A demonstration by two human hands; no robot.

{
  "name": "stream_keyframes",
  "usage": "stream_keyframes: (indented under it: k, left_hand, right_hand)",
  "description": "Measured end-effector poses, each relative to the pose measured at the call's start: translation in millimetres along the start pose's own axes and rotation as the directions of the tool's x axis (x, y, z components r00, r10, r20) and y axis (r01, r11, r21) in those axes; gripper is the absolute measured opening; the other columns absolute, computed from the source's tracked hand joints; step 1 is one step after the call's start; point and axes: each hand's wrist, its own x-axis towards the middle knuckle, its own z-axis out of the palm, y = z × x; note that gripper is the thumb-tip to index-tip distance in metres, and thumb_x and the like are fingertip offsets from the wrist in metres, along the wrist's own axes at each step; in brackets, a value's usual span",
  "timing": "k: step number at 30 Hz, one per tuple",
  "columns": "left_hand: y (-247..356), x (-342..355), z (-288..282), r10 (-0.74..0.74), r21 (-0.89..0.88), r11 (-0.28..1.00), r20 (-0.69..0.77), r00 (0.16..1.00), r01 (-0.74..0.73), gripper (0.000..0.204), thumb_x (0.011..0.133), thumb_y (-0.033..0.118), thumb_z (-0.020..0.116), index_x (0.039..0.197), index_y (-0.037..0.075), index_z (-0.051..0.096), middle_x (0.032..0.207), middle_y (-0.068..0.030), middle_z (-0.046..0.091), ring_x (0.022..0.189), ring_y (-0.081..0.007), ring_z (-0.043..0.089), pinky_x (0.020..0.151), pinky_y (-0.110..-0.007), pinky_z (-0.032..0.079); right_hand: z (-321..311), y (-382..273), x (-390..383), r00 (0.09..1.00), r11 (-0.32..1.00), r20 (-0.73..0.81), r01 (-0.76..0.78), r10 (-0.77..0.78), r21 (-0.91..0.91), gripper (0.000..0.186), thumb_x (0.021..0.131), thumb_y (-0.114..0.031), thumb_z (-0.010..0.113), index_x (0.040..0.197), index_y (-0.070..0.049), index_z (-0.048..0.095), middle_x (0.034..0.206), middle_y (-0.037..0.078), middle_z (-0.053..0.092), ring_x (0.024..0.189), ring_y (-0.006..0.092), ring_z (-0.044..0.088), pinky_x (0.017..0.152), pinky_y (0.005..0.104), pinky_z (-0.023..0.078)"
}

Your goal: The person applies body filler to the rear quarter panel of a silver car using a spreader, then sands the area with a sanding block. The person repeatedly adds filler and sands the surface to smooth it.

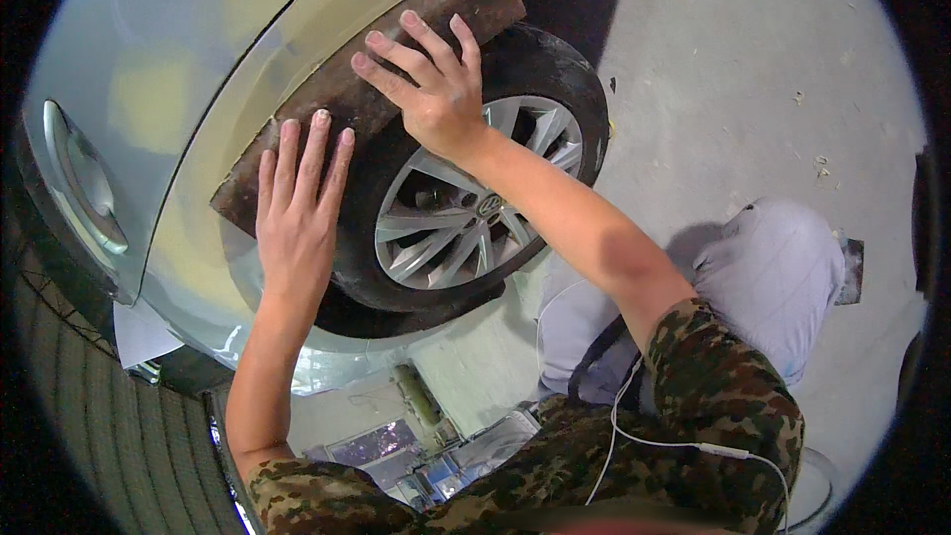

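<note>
Directly beneath left hand (297, 213) and right hand (433, 89), both spread, brown strip (332, 91), against car body (149, 40)

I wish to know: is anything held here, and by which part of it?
Nothing is clasped. Open fingers lie on the dark strip: left grip near its lower-left end, right grip toward its upper-right end.

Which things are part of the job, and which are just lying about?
In use, apparently:
- board, under left hand and right hand
- patchy car panel behind it

Seemingly incidental:
- wheel
- dark block on floor
- floor scraps
- white sheet
</note>
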Motion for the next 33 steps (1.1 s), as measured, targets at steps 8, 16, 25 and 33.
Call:
stream_keyframes:
  k: [8, 16, 25, 33]
  left_hand:
    - [11.5, 18.2, -36.8, 0.051, 0.002, 0.999, -0.062, 0.997, -0.051, 0.069, 0.095, 0.007, 0.061, 0.161, 0.028, 0.056, 0.170, -0.0095, 0.045, 0.157, -0.0450, 0.039, 0.125, -0.063, 0.036]
    - [-5.9, 58.2, -46.6, 0.052, 0.072, 0.996, -0.082, 0.995, -0.047, 0.078, 0.093, -0.005, 0.054, 0.162, 0.031, 0.053, 0.166, -0.0081, 0.049, 0.155, -0.0390, 0.043, 0.130, -0.059, 0.031]
    - [2.6, 50.0, -31.8, 0.073, -0.083, 0.993, -0.120, 0.990, -0.083, 0.066, 0.093, 0.002, 0.060, 0.156, 0.021, 0.059, 0.158, -0.0174, 0.054, 0.146, -0.0479, 0.050, 0.124, -0.061, 0.039]
    - [11.4, 39.8, -19.8, 0.061, -0.080, 0.995, -0.067, 0.996, -0.066, 0.068, 0.094, 0.002, 0.059, 0.160, 0.022, 0.057, 0.165, -0.0151, 0.050, 0.153, -0.0458, 0.045, 0.126, -0.058, 0.037]
  right_hand:
    - [-42.3, 15.2, 18.4, 0.999, 0.997, -0.003, -0.047, 0.047, -0.054, 0.041, 0.094, -0.014, 0.067, 0.123, -0.038, 0.083, 0.136, -0.006, 0.073, 0.134, 0.0254, 0.063, 0.117, 0.0619, 0.034]
    - [-34.7, 32.7, 61.2, 1.000, 0.999, -0.012, -0.019, 0.019, -0.043, 0.041, 0.091, -0.008, 0.069, 0.120, -0.035, 0.083, 0.130, -0.007, 0.075, 0.128, 0.0233, 0.066, 0.115, 0.0642, 0.034]
    - [-38.4, 28.0, 46.9, 0.993, 0.997, 0.095, -0.075, 0.074, -0.001, 0.058, 0.081, 0.006, 0.069, 0.124, -0.031, 0.083, 0.135, -0.007, 0.074, 0.135, 0.0243, 0.063, 0.118, 0.0589, 0.030]
    - [-31.1, 26.5, 25.6, 0.995, 0.997, 0.055, -0.079, 0.079, -0.010, 0.042, 0.090, -0.007, 0.067, 0.117, -0.033, 0.085, 0.130, -0.009, 0.075, 0.133, 0.0233, 0.062, 0.118, 0.0639, 0.030]
